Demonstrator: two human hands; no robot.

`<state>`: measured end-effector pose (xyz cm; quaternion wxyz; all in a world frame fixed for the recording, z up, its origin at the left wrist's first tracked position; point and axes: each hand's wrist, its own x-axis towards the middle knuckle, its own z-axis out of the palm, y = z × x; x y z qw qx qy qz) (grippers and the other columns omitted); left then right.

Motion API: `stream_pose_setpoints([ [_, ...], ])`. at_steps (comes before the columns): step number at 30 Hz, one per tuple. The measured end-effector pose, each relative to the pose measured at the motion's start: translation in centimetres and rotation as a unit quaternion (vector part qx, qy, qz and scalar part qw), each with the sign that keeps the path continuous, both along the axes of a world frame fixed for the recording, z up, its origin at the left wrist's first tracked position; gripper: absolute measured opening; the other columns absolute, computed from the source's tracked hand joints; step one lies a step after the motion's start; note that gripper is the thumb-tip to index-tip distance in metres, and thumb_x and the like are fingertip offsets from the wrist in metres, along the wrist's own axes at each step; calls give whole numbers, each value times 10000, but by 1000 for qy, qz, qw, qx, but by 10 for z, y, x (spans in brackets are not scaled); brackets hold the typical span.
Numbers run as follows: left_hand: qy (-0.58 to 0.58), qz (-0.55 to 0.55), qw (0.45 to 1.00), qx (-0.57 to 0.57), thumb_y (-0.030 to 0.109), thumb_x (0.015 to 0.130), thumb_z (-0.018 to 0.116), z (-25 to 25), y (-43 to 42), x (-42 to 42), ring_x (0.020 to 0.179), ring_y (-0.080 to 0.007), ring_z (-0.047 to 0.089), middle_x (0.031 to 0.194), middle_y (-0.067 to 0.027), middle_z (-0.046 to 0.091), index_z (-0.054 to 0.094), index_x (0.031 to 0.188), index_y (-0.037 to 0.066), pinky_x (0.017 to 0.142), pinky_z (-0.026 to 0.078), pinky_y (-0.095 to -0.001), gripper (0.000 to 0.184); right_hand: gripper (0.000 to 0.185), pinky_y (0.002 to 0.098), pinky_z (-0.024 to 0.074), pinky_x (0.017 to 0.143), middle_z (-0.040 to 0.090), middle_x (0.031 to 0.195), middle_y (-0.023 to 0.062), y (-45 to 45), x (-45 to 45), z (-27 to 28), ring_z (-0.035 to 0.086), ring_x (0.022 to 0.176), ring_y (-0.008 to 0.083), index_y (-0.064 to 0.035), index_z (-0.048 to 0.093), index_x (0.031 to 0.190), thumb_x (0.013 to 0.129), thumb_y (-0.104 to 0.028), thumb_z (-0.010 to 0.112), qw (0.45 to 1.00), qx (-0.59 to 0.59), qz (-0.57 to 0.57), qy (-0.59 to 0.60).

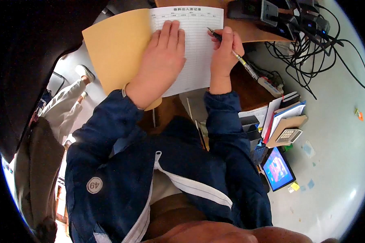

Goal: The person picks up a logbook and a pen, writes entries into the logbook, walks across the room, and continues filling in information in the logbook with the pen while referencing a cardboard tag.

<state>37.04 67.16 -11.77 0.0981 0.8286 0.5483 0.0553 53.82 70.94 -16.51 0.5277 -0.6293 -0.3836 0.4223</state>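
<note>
An open record book lies on the brown desk, its tan cover point(117, 48) folded out to the left and a white page with a printed table point(196, 60) on the right. My left hand point(163, 58) rests flat on the page beside the fold, fingers stretched toward the printed heading. At the page's right edge, my right hand point(227, 50) grips a pen point(245, 66). The pen's dark tip points up and left, over the upper right of the table. Whether the tip touches the paper cannot be told.
Black devices point(253, 14) stand at the desk's upper right, with tangled black cables point(308, 60) hanging beside them. A power strip point(271, 86), upright folders point(278, 115), a calculator point(289, 136) and a lit screen point(278, 169) are at the right. Another person's legs point(65, 99) show at the left.
</note>
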Motion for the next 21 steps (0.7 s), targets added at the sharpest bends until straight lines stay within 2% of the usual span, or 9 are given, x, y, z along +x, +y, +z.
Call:
stream_pose_setpoints([
  [2,1,0,1000,3,226,792,717,-1,-1,0,1375,-390,451,1453,-270,494,550,1315,-102,1122,399,-468,639,333,208,379,537,698,766,61,1,1,2,578,617,67,7,655,846,1029,-262,588,1000,-7,3,6],
  [5,-12,-3,1000,-1,216,795,699,-2,-1,-2,1364,-391,459,1449,-272,498,561,1310,-102,1120,400,-463,621,334,253,458,601,661,727,30,2,1,9,575,657,88,28,682,826,1021,-227,591,1000,-25,15,-1],
  [8,-3,9,1000,-22,245,789,751,-1,0,-1,1400,-388,427,1494,-251,453,513,1347,-86,1135,394,-468,691,327,248,457,605,653,724,24,1,-3,18,572,657,87,23,679,827,1022,-224,591,999,-12,31,-33],
  [11,-1,9,1000,-2,241,780,751,-2,-1,0,1390,-384,436,1482,-250,468,521,1345,-88,1126,398,-464,693,346,208,393,543,695,752,61,6,-21,26,572,622,70,15,656,848,1035,-262,570,998,18,55,19],
  [14,-9,2,1000,22,197,818,638,-3,0,0,1329,-383,482,1420,-273,526,584,1295,-110,1106,397,-456,570,332,206,404,550,696,760,57,15,-41,21,583,636,71,10,654,847,1034,-253,578,994,32,97,33],
  [17,16,-3,999,45,193,828,610,-10,0,0,1316,-379,491,1412,-272,536,592,1286,-111,1095,401,-450,551,319,203,405,544,696,771,52,27,-50,-5,583,628,69,3,651,846,1036,-246,584,990,69,123,4],
  [20,38,-11,998,46,213,820,649,-7,2,-2,1308,-369,499,1417,-259,538,584,1305,-99,1084,407,-437,581,317,201,400,540,693,756,51,26,-51,-10,576,625,65,0,652,852,1038,-247,583,989,73,122,29],
  [21,11,0,1000,21,218,805,682,-6,1,-2,1328,-368,483,1439,-243,519,571,1316,-87,1104,398,-445,604,317,200,400,539,692,751,50,25,-50,-10,574,624,64,1,652,854,1039,-248,583,989,74,125,25],
])
